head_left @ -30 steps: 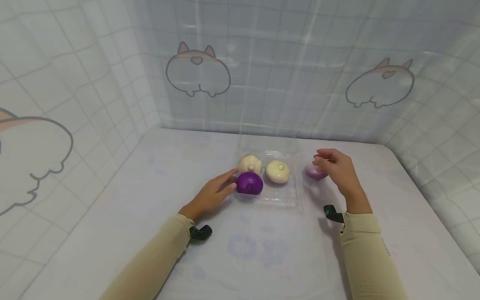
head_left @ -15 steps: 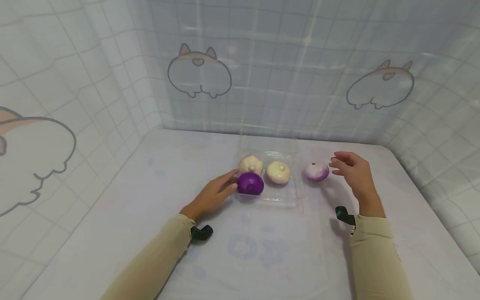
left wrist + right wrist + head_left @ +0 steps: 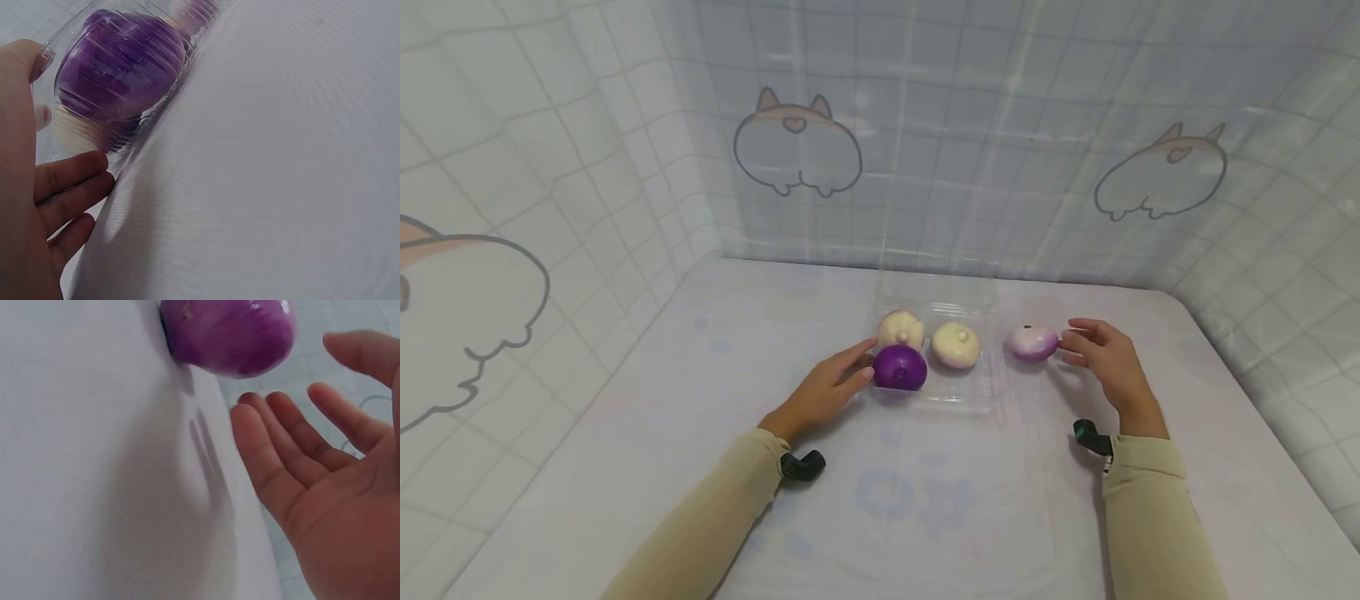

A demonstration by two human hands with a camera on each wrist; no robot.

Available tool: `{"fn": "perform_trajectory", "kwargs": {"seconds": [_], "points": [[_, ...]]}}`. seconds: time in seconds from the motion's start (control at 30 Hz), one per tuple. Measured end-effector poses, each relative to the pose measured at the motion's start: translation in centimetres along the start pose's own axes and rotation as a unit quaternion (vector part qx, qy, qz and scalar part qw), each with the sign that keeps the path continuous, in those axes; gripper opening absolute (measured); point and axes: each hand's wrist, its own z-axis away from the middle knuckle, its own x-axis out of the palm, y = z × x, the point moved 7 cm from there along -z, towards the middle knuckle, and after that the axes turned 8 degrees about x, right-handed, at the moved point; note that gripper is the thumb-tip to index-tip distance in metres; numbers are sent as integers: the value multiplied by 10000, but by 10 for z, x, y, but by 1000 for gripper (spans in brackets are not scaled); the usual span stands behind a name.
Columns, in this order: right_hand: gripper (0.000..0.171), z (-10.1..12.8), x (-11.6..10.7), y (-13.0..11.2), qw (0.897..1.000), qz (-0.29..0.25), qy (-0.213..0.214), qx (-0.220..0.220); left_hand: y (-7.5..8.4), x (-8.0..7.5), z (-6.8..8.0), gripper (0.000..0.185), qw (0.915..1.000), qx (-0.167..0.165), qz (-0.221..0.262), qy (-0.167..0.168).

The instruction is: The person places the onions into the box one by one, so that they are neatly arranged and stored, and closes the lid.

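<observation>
A clear plastic tray point(image 3: 992, 398) holds a dark purple onion point(image 3: 899, 367) at its front left and two cream onions point(image 3: 956, 344) behind. My left hand point(image 3: 829, 385) lies flat against the tray's left side, its straight fingertips beside the purple onion point(image 3: 119, 69) seen through the ribbed wall point(image 3: 150, 119). A pale purple-and-white onion point(image 3: 1033, 342) sits on the table right of the tray. My right hand point(image 3: 1101, 354) is open just right of it, with fingertips close to the onion point(image 3: 228, 334) but apart from it.
The table point(image 3: 925, 508) has a white cloth. Tiled curtain walls point(image 3: 970, 142) with cartoon prints close it in at the back, left and right. Black wrist camera mounts point(image 3: 801, 464) sit on both sleeves.
My right hand let go of the pale purple onion, drew back to the right, then came near it again. The left hand has stayed against the tray.
</observation>
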Motion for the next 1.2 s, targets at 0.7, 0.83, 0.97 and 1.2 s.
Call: {"fn": "perform_trajectory", "kwargs": {"seconds": [0.7,0.83,0.97,1.2], "points": [[72,-3,13,19,9953,546,-803,-59,-2,2,-1,58,9999,-90,-21,-56],[75,-4,16,17,9950,592,-784,-164,-3,1,0,57,9999,-121,0,-26],[81,-4,21,17,9929,893,-763,-176,-3,1,0,58,9999,-165,-18,-24],[92,-4,27,20,9870,1450,-687,-85,-4,2,1,58,9998,-197,1,-66]]}}
